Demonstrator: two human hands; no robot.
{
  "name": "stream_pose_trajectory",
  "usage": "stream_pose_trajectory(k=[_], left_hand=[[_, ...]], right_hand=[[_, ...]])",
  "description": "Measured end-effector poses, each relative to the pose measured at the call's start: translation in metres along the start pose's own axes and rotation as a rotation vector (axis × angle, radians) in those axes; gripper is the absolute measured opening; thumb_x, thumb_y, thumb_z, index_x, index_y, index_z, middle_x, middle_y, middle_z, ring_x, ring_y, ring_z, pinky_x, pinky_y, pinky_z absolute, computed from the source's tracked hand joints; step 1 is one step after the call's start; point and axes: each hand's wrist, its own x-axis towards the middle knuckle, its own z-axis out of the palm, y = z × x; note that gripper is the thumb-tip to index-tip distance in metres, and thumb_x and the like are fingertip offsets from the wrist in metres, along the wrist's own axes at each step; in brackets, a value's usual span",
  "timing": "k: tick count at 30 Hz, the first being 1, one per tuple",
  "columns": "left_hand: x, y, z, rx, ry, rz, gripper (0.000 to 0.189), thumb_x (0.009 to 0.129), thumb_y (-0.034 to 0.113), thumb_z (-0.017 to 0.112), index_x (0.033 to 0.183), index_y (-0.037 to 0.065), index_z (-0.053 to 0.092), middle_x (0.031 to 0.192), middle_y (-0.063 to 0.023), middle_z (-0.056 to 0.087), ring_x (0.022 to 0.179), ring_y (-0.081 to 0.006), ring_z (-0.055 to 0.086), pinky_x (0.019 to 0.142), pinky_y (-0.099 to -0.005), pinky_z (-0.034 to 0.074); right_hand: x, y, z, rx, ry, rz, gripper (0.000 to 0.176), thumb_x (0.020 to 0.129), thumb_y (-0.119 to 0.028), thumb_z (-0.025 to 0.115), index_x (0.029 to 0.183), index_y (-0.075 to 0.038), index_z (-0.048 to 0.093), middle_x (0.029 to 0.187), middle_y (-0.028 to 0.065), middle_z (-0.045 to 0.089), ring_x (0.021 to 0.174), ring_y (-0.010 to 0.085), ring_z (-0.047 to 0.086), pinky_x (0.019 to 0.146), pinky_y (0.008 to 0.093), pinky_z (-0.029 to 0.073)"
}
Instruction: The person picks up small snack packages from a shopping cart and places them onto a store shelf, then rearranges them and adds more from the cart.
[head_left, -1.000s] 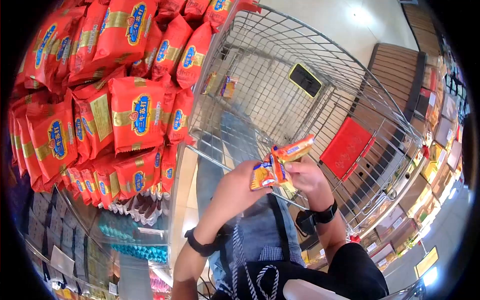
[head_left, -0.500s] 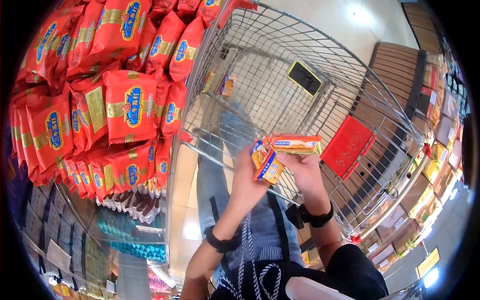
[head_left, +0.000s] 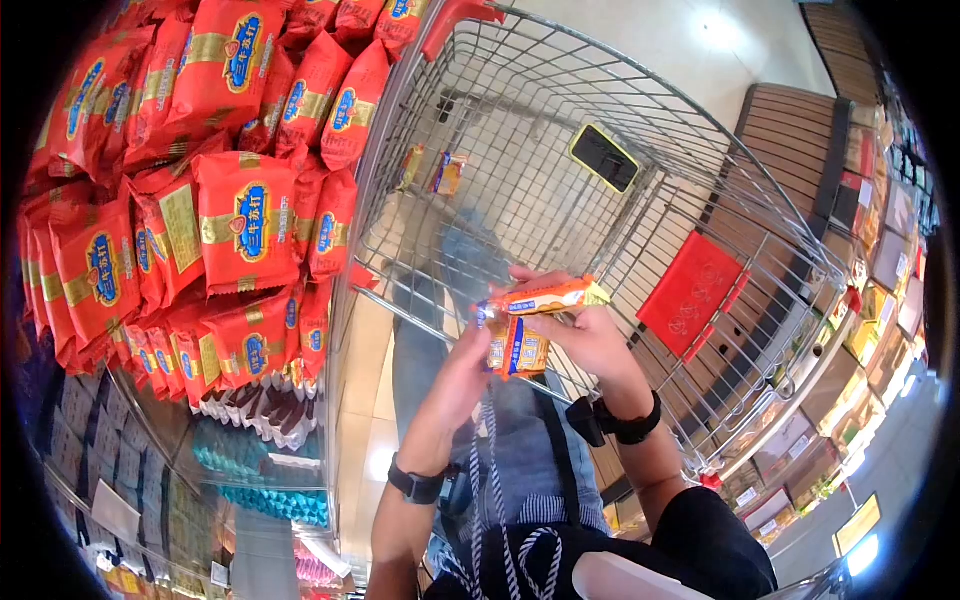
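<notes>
My left hand [head_left: 463,368] is closed on an orange-and-blue snack packet [head_left: 520,350] with yellow print, gripping its left side. My right hand [head_left: 592,338] is wrapped round a longer orange snack packet [head_left: 545,297] with a yellowish end, which lies across the top of the first one. The two packets touch, and fingers cover parts of both. Both hands are above the near edge of a wire shopping cart [head_left: 640,270]. In the bottom of the cart lie another orange-and-blue packet [head_left: 450,174], a small yellow-green packet [head_left: 411,167] and a black phone-like object with a pale yellow rim [head_left: 604,158].
At left, a tall pile of red cracker bags [head_left: 250,222] rises beside the cart. Turquoise packs [head_left: 260,450] sit on the shelf below. A red plastic panel [head_left: 692,295] hangs on the cart's right side, and stacked boxes [head_left: 800,445] line the far right.
Both hands have shifted slightly left with the packets. The orange-and-blue packet has turned more upright, and the long packet has tilted, its right end lower in view.
</notes>
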Motion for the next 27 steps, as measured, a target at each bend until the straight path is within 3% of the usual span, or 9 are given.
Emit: stream_pose_trajectory(k=[5, 8, 9, 12, 16, 22, 24, 25, 27], left_hand=[[0.004, -0.006, -0.004, 0.187, 0.004, 0.048, 0.063, 0.079, 0.004, 0.057, 0.133, 0.002, 0.023, 0.121, -0.0098, 0.045, 0.109, -0.0164, 0.047, 0.087, -0.0303, 0.043], [0.008, -0.009, -0.008, 0.125, 0.042, 0.077, 0.068, 0.080, 0.004, 0.054, 0.136, 0.004, 0.016, 0.127, -0.0106, 0.039, 0.112, -0.0183, 0.045, 0.089, -0.0311, 0.041], [0.008, -0.010, -0.008, 0.109, 0.054, 0.116, 0.069, 0.080, 0.003, 0.052, 0.137, 0.005, 0.013, 0.129, -0.0109, 0.037, 0.113, -0.0189, 0.043, 0.090, -0.0314, 0.041], [0.006, -0.009, -0.008, 0.079, 0.068, 0.186, 0.070, 0.081, 0.001, 0.047, 0.138, 0.009, 0.007, 0.133, -0.0117, 0.031, 0.119, -0.0206, 0.038, 0.093, -0.0322, 0.038], [0.006, -0.008, -0.011, 0.099, 0.063, 0.208, 0.072, 0.081, -0.001, 0.042, 0.139, 0.012, 0.002, 0.135, -0.0109, 0.028, 0.123, -0.0213, 0.033, 0.097, -0.0328, 0.034], [0.009, -0.017, -0.013, 0.183, 0.100, 0.282, 0.073, 0.080, 0.006, 0.047, 0.140, 0.013, 0.005, 0.135, -0.0098, 0.028, 0.123, -0.0208, 0.033, 0.099, -0.0340, 0.031], [0.005, -0.011, -0.010, 0.120, 0.123, 0.231, 0.074, 0.080, 0.013, 0.051, 0.139, 0.012, 0.007, 0.135, -0.0102, 0.028, 0.124, -0.0203, 0.033, 0.099, -0.0338, 0.031], [0.004, -0.013, -0.010, -0.005, 0.101, 0.339, 0.074, 0.079, 0.020, 0.054, 0.139, 0.011, 0.010, 0.133, -0.0113, 0.031, 0.121, -0.0202, 0.036, 0.099, -0.0341, 0.032], [0.002, -0.011, -0.013, 0.044, 0.192, 0.360, 0.077, 0.078, 0.015, 0.055, 0.138, 0.008, 0.008, 0.130, -0.0103, 0.034, 0.118, -0.0197, 0.039, 0.097, -0.0323, 0.033]], right_hand=[[0.005, 0.006, 0.009, -0.146, 0.021, -0.087, 0.031, 0.080, -0.011, 0.060, 0.110, -0.004, 0.057, 0.121, 0.0118, 0.052, 0.117, 0.0227, 0.044, 0.097, 0.0358, 0.034], [0.004, -0.003, 0.010, -0.436, 0.371, -0.477, 0.035, 0.077, -0.015, 0.062, 0.111, -0.007, 0.057, 0.119, 0.0112, 0.054, 0.117, 0.0244, 0.045, 0.097, 0.0393, 0.033], [0.001, -0.010, 0.003, -0.822, 0.354, -0.585, 0.040, 0.073, -0.017, 0.063, 0.112, -0.011, 0.058, 0.118, 0.0112, 0.054, 0.111, 0.0260, 0.050, 0.093, 0.0404, 0.037], [0.002, 0.007, 0.001, -1.129, 0.211, -0.655, 0.042, 0.070, -0.017, 0.062, 0.112, -0.014, 0.058, 0.118, 0.0125, 0.054, 0.104, 0.0279, 0.053, 0.089, 0.0392, 0.040], [-0.004, 0.009, 0.004, -0.857, 0.148, -0.472, 0.043, 0.074, -0.006, 0.054, 0.116, -0.012, 0.055, 0.119, 0.0136, 0.052, 0.104, 0.0282, 0.052, 0.091, 0.0369, 0.039], [-0.007, 0.007, 0.024, -0.179, 0.029, -0.168, 0.043, 0.084, -0.008, 0.047, 0.127, -0.005, 0.043, 0.133, 0.0169, 0.039, 0.122, 0.0305, 0.038, 0.101, 0.0354, 0.026], [-0.010, 0.010, 0.031, -0.236, 0.022, -0.171, 0.042, 0.087, -0.010, 0.044, 0.129, -0.005, 0.041, 0.133, 0.0173, 0.038, 0.123, 0.0301, 0.036, 0.102, 0.0351, 0.025], [-0.009, 0.010, 0.034, -0.265, 0.018, -0.173, 0.042, 0.088, -0.011, 0.043, 0.129, -0.005, 0.039, 0.134, 0.0175, 0.037, 0.124, 0.0299, 0.036, 0.102, 0.0350, 0.024], [-0.005, 0.007, 0.040, -0.178, -0.103, -0.104, 0.042, 0.089, -0.012, 0.043, 0.130, -0.004, 0.039, 0.133, 0.0167, 0.038, 0.124, 0.0293, 0.035, 0.102, 0.0348, 0.024]])
